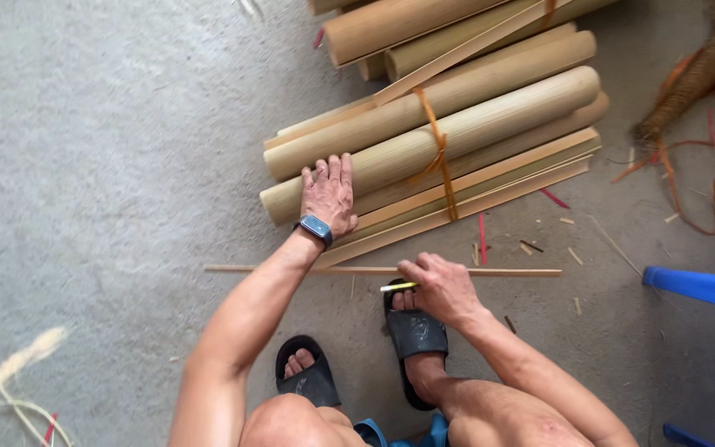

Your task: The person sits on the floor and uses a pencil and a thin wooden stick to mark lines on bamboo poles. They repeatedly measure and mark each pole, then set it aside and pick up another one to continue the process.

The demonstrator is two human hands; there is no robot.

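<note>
My left hand [329, 194], with a dark watch on the wrist, lies flat with fingers spread on a bundle of split bamboo pieces [473, 124] tied with an orange strap [439, 153]. My right hand [440, 285] holds a yellow pencil [396, 287] and presses down on a thin bamboo strip [291, 269] that lies across the concrete floor in front of my feet. The strip runs left to right under the right hand's fingers. My feet wear black slippers [414, 331].
A second stack of bamboo pieces [407, 29] lies behind the tied bundle. A brown fibre broom and loose orange straps [705, 74] are at the upper right. A blue plastic stool edge [701, 287] sits at the right. Small chips litter the floor.
</note>
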